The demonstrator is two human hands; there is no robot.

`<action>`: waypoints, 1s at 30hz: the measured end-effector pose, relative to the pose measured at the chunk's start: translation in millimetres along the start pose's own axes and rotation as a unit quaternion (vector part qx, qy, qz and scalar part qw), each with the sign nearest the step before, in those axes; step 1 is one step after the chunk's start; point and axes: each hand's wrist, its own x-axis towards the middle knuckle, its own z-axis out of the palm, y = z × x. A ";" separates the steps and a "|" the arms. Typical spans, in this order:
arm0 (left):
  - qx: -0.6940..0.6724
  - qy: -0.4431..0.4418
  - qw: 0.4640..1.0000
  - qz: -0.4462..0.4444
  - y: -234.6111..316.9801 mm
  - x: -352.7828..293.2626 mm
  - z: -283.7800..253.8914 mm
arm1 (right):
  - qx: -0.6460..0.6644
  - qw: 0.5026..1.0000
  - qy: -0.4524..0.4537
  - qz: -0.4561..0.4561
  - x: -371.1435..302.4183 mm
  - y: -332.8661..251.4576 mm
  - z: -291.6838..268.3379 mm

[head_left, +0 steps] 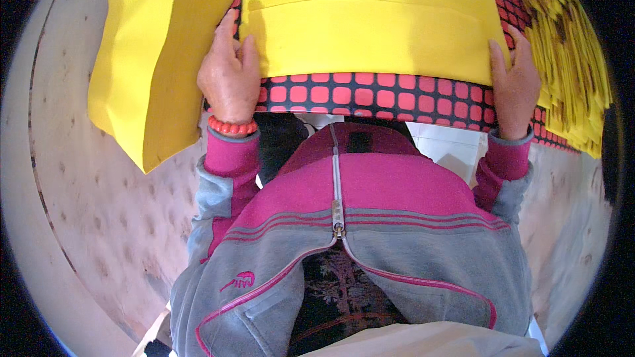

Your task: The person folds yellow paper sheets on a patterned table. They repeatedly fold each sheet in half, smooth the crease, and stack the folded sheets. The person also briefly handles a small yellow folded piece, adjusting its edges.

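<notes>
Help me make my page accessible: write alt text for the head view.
A person's left hand and right hand touch opposite ends of a creased yellow sheet on a red-and-black surface. A second yellow sheet is left, layered yellow pieces right.

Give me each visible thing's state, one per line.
Middle yellow cloth: flat, creased across
Left yellow cloth: bent lengthwise
Right yellow pieces: piled in layers
Jacket: zipped partway, open toward the neck
Left hand: at middle cloth's left edge, grip unclear
Right hand: at middle cloth's right edge, grip unclear
</notes>
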 end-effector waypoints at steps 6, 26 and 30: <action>0.027 0.002 0.999 0.022 0.3 0.1 -2.3 | -0.002 1.000 0.010 0.003 -1.8 2.1 0.2; -0.051 -0.180 0.928 0.323 114.0 -31.7 36.6 | -0.031 1.000 0.003 -0.001 -2.6 5.6 0.0; -0.013 -0.190 0.934 0.303 110.1 -36.8 37.5 | -0.060 0.997 0.036 -0.013 -4.9 13.8 1.2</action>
